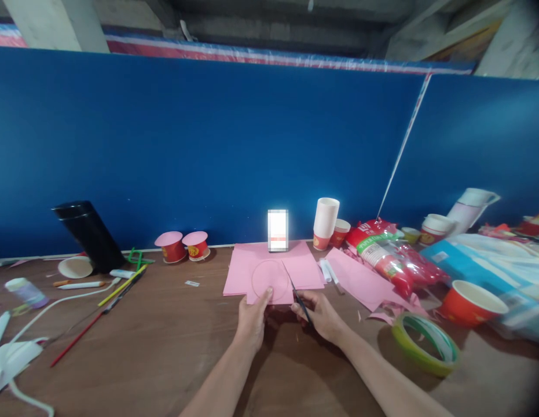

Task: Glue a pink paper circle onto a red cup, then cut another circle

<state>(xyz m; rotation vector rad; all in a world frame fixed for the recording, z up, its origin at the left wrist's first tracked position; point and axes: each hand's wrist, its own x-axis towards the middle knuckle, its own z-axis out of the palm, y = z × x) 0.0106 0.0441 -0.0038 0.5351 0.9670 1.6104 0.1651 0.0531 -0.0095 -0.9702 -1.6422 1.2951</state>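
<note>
My left hand (252,320) pinches the lower edge of a pink paper sheet (281,295), thumb on top. A circle is drawn in outline on that sheet. In my right hand (323,317) is a pair of scissors (300,299), its blades pointing up and left along the sheet's right side, beside the circle. Whether the blades touch the paper I cannot tell. Behind the held sheet lies a stack of pink paper (238,269) on the brown table. A bright, blurred-out phone-like screen (278,230) stands upright at the back of the stack.
Tape roll (451,353) and red paper cup (471,304) stand right of my forearm. Farther back are stacked cups (326,220), a red plastic package (377,249) and pink scraps (360,281). Leftward are two pink-topped cups (171,249), a black bottle (91,237), brushes (78,340) and a cable (56,304).
</note>
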